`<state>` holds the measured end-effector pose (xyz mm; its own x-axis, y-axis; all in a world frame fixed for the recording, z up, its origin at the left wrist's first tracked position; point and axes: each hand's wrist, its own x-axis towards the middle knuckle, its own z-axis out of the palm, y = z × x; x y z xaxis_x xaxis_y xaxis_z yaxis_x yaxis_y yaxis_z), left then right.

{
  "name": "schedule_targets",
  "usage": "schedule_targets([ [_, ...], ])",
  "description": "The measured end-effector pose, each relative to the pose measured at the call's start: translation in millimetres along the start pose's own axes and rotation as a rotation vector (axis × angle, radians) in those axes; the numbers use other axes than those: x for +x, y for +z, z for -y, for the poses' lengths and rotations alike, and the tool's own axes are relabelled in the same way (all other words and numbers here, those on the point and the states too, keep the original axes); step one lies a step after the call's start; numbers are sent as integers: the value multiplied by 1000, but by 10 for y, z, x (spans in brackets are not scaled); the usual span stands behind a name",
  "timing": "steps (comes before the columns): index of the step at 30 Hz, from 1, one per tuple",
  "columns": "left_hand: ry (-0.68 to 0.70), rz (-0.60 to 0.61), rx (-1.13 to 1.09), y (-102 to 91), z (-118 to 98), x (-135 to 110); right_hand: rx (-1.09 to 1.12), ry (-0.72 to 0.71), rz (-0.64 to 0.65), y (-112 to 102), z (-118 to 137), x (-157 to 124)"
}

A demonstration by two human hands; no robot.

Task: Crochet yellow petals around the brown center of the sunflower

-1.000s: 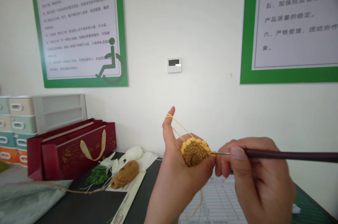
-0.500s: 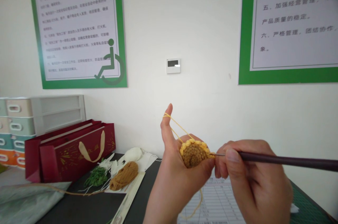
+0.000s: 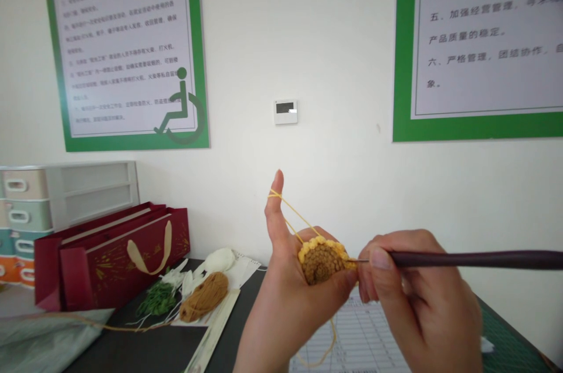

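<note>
Showing a white wall [image 3: 334, 39] beyond the hands, hung with two green-bordered printed notices [image 3: 123, 50]; left of the hands, a plastic drawer unit [image 3: 65, 197] and a dark red gift bag [image 3: 114, 258] stand at a dark tabletop [image 3: 132, 352], which carries a tan yarn ball [image 3: 204, 297], a white yarn ball [image 3: 220, 260] and green strands [image 3: 156, 298]; below the hands lies a printed grid sheet [image 3: 360, 338]. Left hand [image 3: 285, 285] cups a round crochet disc [image 3: 322, 261], brown-spiralled with a yellow bobbled edge, pinching it between what appears to be the thumb and the palm side; its raised index finger [image 3: 276, 209] stands upright, with yellow yarn [image 3: 299, 214] looped round it and running to the disc. Right hand [image 3: 409, 297] pinches a dark-handled crochet hook [image 3: 466, 260], its metal shaft reaching the disc's rim. Even stitches would likely call for a taut strand and a steady disc; the hook's tip is hidden at the rim, so its entry point cannot be told; the left fingers behind the disc are out of sight.
</note>
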<state>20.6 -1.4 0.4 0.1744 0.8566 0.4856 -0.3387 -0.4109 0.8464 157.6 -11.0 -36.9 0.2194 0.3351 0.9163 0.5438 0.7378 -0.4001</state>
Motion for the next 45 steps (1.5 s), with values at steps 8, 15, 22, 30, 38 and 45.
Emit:
schedule_targets([
  [8, -77, 58, -32, -45, -48, -48, 286, 184, 25, 47, 91, 18],
  [15, -79, 26, -155, -22, -72, -88, 367, 88, 82, 54, -37, 42],
  [22, -55, 64, -171, -57, -44, -78, 412, 146, 89, 59, -19, 31],
  [30, -46, 130, -133, -116, -6, -48, 523, 287, 79, 86, 13, 51],
  [38, -83, 114, -135, -132, -67, -41, 770, 521, 155, 108, -49, 129],
  [45, -87, 82, -153, -124, -46, -55, 680, 226, 184, 159, -193, 123],
])
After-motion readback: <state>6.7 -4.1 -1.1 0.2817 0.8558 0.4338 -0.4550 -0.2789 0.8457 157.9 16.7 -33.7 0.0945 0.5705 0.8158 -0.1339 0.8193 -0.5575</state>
